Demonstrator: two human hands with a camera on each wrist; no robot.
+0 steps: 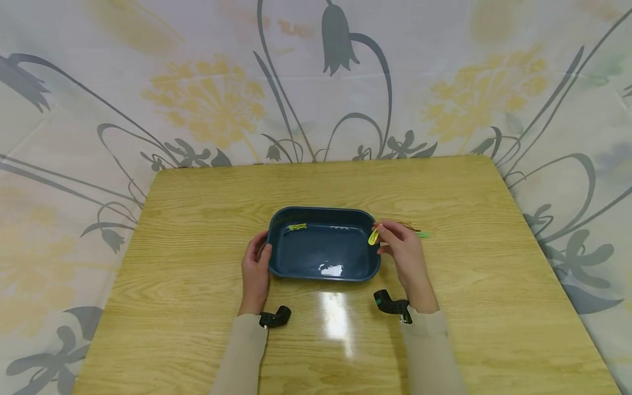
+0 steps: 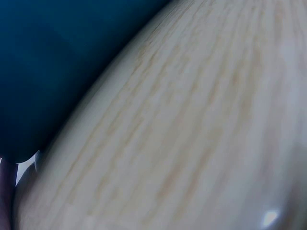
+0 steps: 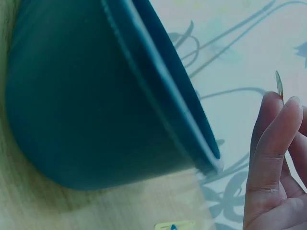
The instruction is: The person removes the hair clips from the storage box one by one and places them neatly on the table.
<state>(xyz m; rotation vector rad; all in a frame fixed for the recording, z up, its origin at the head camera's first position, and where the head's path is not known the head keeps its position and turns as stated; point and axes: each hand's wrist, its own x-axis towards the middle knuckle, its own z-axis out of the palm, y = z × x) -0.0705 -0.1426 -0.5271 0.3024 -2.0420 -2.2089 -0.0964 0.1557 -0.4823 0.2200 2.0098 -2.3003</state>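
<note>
A deep blue plastic tray [image 1: 323, 247] with rounded corners sits on the table. At its left end my left hand [image 1: 255, 271] holds the wall, thumb near the rim. My right hand [image 1: 404, 249] pinches a yellow hair clip [image 1: 373, 236] between thumb and finger over the tray's right rim. The right wrist view shows that clip [image 3: 279, 84] edge-on at the fingertips, above the tray's outer wall [image 3: 96, 110]. Inside the tray, several yellow hair clips [image 1: 297, 226] lie at the back left. The left wrist view shows mostly tray wall [image 2: 57, 57] and table.
Beyond my right hand, a green clip [image 1: 423, 234] and a thin reddish-brown one [image 1: 408, 225] lie on the wooden table [image 1: 197, 219], partly hidden. The right wrist view has a yellow clip [image 3: 163, 225] on the table. A flower-patterned cloth [image 1: 306, 99] hangs behind.
</note>
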